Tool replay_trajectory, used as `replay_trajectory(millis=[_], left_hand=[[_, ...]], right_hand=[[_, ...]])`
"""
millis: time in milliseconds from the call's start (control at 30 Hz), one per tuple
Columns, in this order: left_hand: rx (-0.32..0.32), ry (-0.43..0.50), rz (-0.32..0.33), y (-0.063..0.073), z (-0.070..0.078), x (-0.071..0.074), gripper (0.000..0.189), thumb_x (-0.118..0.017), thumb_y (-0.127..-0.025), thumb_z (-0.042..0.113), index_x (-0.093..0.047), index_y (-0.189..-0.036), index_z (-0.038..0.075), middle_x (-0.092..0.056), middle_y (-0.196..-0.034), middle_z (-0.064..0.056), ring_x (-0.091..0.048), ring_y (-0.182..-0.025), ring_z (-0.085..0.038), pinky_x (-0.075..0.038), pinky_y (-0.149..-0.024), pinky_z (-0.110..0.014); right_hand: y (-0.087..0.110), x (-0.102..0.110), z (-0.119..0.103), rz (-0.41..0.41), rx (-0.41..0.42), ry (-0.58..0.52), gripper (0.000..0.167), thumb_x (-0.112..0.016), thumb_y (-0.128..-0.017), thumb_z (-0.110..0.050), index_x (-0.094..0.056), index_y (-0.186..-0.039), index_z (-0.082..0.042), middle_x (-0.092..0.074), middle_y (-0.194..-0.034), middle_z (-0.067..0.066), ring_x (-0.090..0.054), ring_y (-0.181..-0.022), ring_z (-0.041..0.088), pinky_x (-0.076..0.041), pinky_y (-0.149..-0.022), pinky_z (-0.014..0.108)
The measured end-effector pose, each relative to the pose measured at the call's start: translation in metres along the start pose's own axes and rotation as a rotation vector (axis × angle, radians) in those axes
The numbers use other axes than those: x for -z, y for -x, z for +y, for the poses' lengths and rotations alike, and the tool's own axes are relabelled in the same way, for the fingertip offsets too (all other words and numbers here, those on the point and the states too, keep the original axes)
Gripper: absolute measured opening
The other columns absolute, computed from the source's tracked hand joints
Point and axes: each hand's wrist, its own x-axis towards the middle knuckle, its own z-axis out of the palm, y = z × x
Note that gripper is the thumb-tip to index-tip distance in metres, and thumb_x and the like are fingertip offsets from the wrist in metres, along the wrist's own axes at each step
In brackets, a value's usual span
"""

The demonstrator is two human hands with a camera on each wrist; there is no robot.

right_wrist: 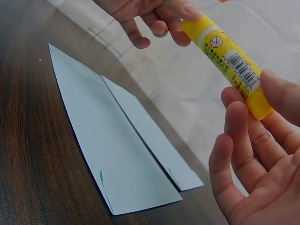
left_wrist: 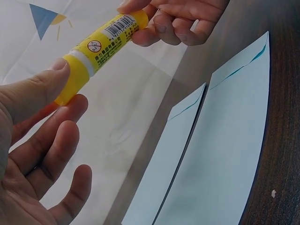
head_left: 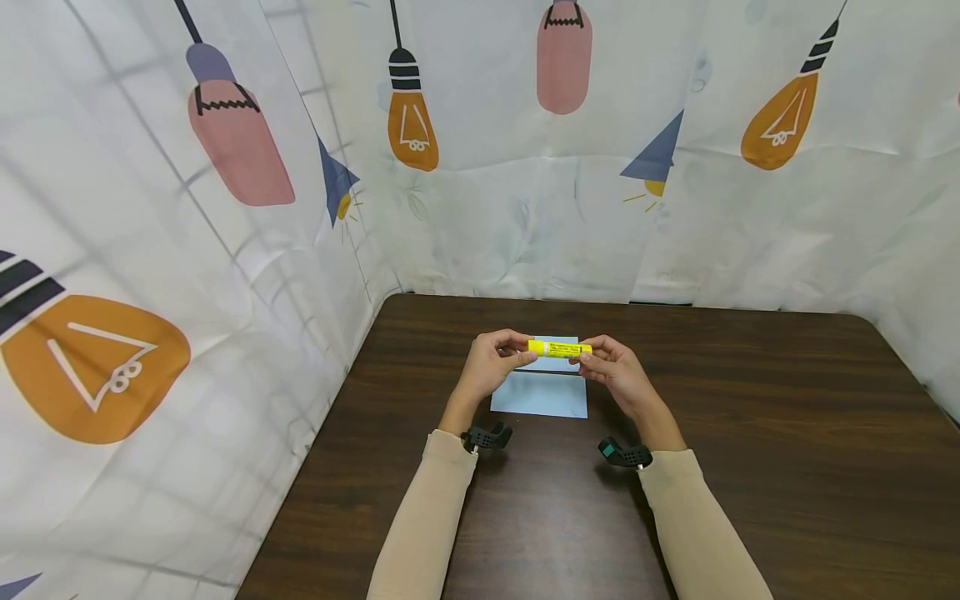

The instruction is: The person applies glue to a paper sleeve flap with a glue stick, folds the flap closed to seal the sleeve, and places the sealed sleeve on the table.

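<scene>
A yellow glue stick (head_left: 558, 349) is held level above the table between both hands, its printed label and barcode showing in the wrist views. My left hand (head_left: 491, 364) pinches the capped end, with the thumb on the yellow cap (left_wrist: 75, 77) beside a white band. At the opposite end, the thumb and fingers of my right hand (head_left: 617, 371) grip the yellow base (right_wrist: 258, 104). Beneath the hands lie two light blue paper pieces, the nearer larger sheet (head_left: 538, 395) and the farther narrower strip (right_wrist: 150, 131), with a thin gap between them. Teal marks run near their ends.
The dark wood-grain table (head_left: 750, 433) carries both papers. A white curtain (head_left: 480, 225) printed with lamps and bulbs hangs along the table's back and left side. Black bands (head_left: 626, 454) sit on both wrists, next to beige sleeves.
</scene>
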Motion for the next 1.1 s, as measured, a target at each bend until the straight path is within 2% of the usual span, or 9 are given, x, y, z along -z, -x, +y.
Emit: replay_trajectory(millis=[800,1100], left_hand=[[0.021,-0.039,0.009,-0.0002,0.0028,-0.0039,0.024,-0.085,-0.086,0.020,-0.079,-0.107,0.010,-0.078,-0.101,-0.006,-0.062,-0.078,-0.017,-0.054,-0.068,-0.025],[0.020,-0.018,0.008,0.0002,0.0035,-0.0057,0.024,-0.085,-0.085,0.020,-0.078,-0.105,0.010,-0.078,-0.101,-0.007,-0.063,-0.078,-0.016,-0.054,-0.068,-0.024]], right_hand=[[0.0014,-0.0029,0.0002,0.006,0.002,-0.020,0.011,-0.068,-0.099,-0.015,-0.062,-0.108,-0.014,-0.077,-0.101,0.005,-0.065,-0.078,0.011,-0.058,-0.081,0.023],[0.0012,-0.0017,0.0011,0.009,-0.001,-0.018,0.013,-0.068,-0.099,-0.013,-0.061,-0.110,-0.011,-0.077,-0.099,0.004,-0.065,-0.079,0.011,-0.058,-0.080,0.023]])
